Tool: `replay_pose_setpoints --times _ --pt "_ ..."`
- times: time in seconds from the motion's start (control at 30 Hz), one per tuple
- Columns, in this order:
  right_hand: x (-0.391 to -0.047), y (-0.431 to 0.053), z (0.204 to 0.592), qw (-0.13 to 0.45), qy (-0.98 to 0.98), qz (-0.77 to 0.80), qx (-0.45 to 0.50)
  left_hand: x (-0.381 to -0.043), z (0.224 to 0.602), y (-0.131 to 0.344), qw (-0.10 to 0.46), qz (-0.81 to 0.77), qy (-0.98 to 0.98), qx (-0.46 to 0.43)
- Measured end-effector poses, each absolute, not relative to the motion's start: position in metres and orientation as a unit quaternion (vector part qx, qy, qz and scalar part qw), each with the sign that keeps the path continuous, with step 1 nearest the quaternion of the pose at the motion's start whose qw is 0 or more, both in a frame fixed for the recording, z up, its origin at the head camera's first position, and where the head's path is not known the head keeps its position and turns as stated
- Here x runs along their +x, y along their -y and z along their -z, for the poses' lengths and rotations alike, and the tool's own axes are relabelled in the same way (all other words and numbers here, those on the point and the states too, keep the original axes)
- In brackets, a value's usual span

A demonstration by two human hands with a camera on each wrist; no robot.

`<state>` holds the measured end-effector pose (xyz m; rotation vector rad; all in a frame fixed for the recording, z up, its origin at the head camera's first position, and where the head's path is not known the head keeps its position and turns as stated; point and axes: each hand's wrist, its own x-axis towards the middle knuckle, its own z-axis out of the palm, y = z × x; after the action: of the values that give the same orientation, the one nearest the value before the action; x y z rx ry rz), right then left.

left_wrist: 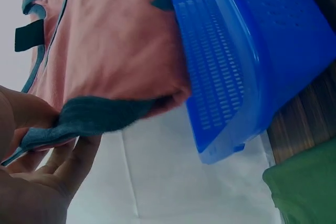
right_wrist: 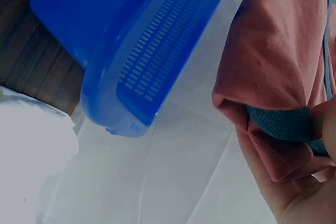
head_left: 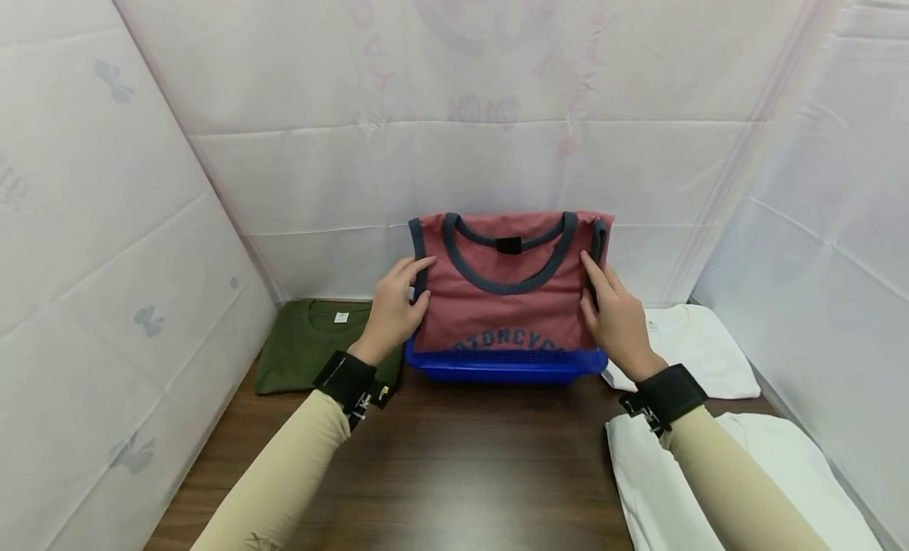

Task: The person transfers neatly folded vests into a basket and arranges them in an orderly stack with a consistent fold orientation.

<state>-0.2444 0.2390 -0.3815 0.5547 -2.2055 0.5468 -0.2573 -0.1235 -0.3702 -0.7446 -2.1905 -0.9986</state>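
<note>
A folded red T-shirt (head_left: 507, 314) with dark blue-grey neck and sleeve bands and dark lettering is held up by both hands. My left hand (head_left: 394, 308) pinches its left side at the sleeve band, thumb in front and fingers behind in the left wrist view. On the other side my right hand (head_left: 619, 322) grips the right edge, with fingers under the folded layers (right_wrist: 278, 145). Below the shirt stands a blue plastic basket (head_left: 507, 371) with slotted walls. In both wrist views the shirt's bottom fold is above the basket's rim (left_wrist: 236, 30).
A folded green T-shirt (head_left: 305, 350) lies left of the basket, and a folded white T-shirt (head_left: 699, 354) lies right of it. More white clothing (head_left: 767, 472) is at the front right. White sheeting (head_left: 483, 172) hangs behind and at both sides of the brown wooden table (head_left: 454, 456).
</note>
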Motion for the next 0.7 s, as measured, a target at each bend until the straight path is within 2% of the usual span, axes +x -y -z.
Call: replay_pose_setpoints --times 0.2,0.5,0.7 --pt "-0.256 -0.241 0.386 0.359 0.881 -0.214 0.223 -0.268 0.372 0.122 0.261 0.357 0.856 -0.267" --pt "-0.271 -0.239 0.397 0.277 0.908 -0.227 0.219 -0.287 0.381 0.121 0.189 0.33 0.893 -0.239" --pt "-0.279 -0.24 0.407 0.223 0.927 -0.22 0.206 -0.298 0.388 0.118 0.106 0.31 0.918 -0.223"
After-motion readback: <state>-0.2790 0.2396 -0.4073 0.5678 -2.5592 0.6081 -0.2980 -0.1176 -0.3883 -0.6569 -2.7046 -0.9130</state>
